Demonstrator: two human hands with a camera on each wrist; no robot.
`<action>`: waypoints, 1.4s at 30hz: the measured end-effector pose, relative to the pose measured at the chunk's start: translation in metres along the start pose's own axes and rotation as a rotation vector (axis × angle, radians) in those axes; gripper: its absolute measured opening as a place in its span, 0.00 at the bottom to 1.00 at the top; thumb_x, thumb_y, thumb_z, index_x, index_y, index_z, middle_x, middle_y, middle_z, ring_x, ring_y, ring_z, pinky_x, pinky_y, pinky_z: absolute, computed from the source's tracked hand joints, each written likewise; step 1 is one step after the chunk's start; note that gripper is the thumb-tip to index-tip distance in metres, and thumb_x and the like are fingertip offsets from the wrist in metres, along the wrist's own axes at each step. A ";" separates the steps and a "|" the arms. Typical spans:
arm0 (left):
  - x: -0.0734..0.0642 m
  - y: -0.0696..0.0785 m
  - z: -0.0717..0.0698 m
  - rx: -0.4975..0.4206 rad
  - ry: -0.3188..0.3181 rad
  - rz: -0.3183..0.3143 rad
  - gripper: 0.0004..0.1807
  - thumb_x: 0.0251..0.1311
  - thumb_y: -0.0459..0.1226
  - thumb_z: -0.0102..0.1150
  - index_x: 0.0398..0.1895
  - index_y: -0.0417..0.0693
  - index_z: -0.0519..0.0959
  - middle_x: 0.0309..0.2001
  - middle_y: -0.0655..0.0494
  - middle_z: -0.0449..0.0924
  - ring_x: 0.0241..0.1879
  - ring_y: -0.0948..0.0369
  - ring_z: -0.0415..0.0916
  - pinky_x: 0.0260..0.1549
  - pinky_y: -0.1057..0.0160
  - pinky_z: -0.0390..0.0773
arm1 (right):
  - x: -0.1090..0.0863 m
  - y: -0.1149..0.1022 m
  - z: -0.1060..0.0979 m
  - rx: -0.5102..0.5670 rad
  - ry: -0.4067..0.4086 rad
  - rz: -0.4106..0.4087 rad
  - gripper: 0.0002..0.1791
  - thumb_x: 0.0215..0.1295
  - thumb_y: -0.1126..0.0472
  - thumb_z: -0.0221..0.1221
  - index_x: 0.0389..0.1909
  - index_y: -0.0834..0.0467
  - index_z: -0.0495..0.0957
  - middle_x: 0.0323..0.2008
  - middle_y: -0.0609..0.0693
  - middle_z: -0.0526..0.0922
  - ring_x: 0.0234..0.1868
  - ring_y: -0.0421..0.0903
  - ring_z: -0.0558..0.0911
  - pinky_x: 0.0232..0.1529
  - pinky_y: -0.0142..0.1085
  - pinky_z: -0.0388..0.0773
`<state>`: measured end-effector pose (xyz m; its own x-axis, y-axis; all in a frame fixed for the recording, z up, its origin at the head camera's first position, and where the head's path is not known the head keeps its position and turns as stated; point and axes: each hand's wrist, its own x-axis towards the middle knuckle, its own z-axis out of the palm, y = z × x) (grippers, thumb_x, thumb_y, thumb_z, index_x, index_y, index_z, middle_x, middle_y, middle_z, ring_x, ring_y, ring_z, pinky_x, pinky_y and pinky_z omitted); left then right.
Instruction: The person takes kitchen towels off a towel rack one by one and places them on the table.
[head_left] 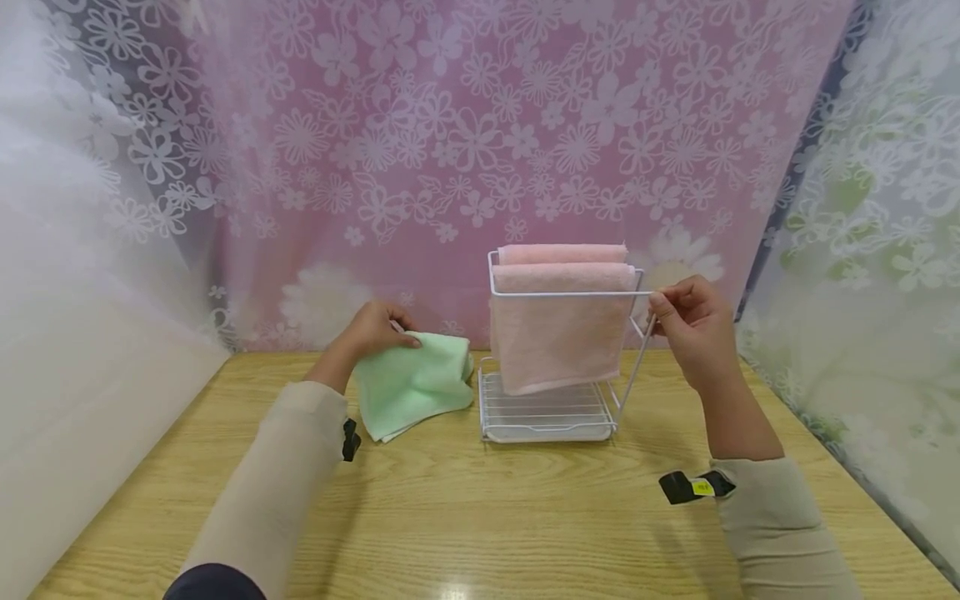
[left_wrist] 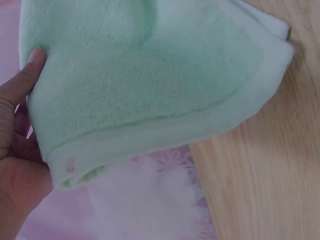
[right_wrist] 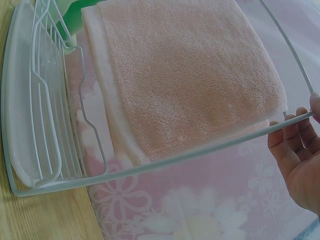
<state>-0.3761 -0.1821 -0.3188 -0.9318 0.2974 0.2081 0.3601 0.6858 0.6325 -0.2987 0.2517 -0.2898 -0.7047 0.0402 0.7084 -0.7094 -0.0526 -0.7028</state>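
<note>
My left hand [head_left: 377, 329] pinches the upper edge of a folded green towel [head_left: 420, 383], thumb on the near face; the cloth hangs down, its lower part at the table. In the left wrist view the green towel [left_wrist: 150, 75] shows a pale hem. A white wire rack [head_left: 570, 293] stands to the right of it, with pink towels [head_left: 562, 333] draped over its upper bars. My right hand [head_left: 697, 329] grips the rack's upper right corner between thumb and fingers. In the right wrist view those fingers [right_wrist: 285, 145] curl at the white frame, beside a pink towel [right_wrist: 195, 75].
At its base the rack has a wire shelf over a white tray [head_left: 551, 433]. The wooden table [head_left: 465, 517] extends in front. A pink flowered curtain [head_left: 420, 167] hangs close behind, and pale sheets [head_left: 877, 250] close off the sides.
</note>
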 end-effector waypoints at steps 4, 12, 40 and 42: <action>-0.003 0.010 -0.008 -0.003 -0.044 0.014 0.07 0.50 0.35 0.75 0.32 0.45 0.88 0.39 0.51 0.84 0.39 0.54 0.80 0.34 0.59 0.80 | 0.001 -0.001 0.000 -0.001 -0.003 0.003 0.05 0.67 0.73 0.56 0.35 0.72 0.71 0.27 0.51 0.80 0.25 0.41 0.80 0.29 0.29 0.82; -0.015 0.026 -0.022 -0.056 -0.103 0.033 0.07 0.50 0.36 0.75 0.32 0.48 0.87 0.42 0.52 0.84 0.34 0.56 0.80 0.30 0.60 0.80 | 0.001 -0.002 0.000 -0.020 0.015 0.019 0.02 0.67 0.74 0.56 0.34 0.69 0.73 0.27 0.51 0.80 0.24 0.41 0.80 0.29 0.29 0.82; 0.007 0.005 0.001 -0.030 -0.033 0.018 0.09 0.51 0.33 0.74 0.37 0.43 0.88 0.43 0.48 0.85 0.41 0.52 0.81 0.40 0.55 0.81 | 0.000 0.000 0.000 -0.063 0.036 0.030 0.01 0.66 0.76 0.55 0.35 0.69 0.73 0.27 0.50 0.80 0.24 0.41 0.80 0.29 0.29 0.82; 0.009 0.003 0.004 -0.022 -0.003 0.014 0.09 0.51 0.33 0.74 0.37 0.43 0.88 0.43 0.48 0.85 0.41 0.52 0.81 0.40 0.55 0.81 | 0.000 0.000 0.001 -0.055 0.035 0.030 0.02 0.67 0.75 0.55 0.35 0.67 0.74 0.27 0.50 0.80 0.25 0.41 0.80 0.29 0.29 0.82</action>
<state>-0.3832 -0.1747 -0.3177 -0.9264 0.3093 0.2146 0.3722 0.6665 0.6460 -0.2983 0.2511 -0.2896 -0.7251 0.0747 0.6846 -0.6865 0.0003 -0.7272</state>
